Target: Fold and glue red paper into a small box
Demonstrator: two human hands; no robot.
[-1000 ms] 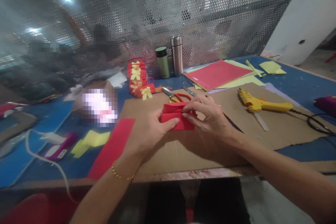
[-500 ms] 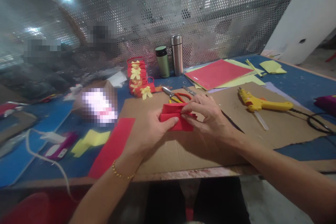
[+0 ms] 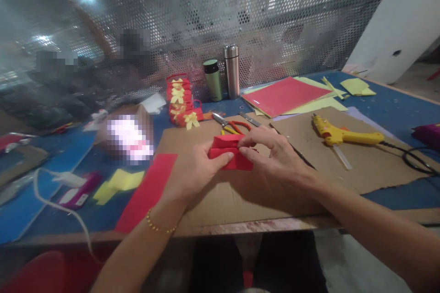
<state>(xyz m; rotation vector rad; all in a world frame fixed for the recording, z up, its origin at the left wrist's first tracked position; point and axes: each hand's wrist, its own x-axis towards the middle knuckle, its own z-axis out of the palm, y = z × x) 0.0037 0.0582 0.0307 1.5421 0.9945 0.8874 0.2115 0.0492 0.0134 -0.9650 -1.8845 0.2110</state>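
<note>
A folded piece of red paper (image 3: 228, 151) is held between my two hands, just above the cardboard sheet (image 3: 227, 201). My left hand (image 3: 206, 165) grips its left end, the thumb lying across the front and the other fingers hidden behind. On the right side, my right hand (image 3: 270, 151) pinches the paper's upper right part with thumb and index finger. Pliers with red and yellow handles (image 3: 228, 126) lie just beyond the paper, beside a metal blade-like tool (image 3: 249, 119).
A yellow glue gun (image 3: 343, 135) rests on cardboard at right, its cord trailing right. Red paper bags with yellow bows (image 3: 182, 103), a green bottle (image 3: 213, 81) and a steel flask (image 3: 232, 73) stand behind. Red sheets (image 3: 288, 96) and yellow paper scraps (image 3: 118, 184) lie around.
My right hand's fingers have shifted slightly on the red paper, with the index finger more bent. My left hand and the paper have hardly moved.
</note>
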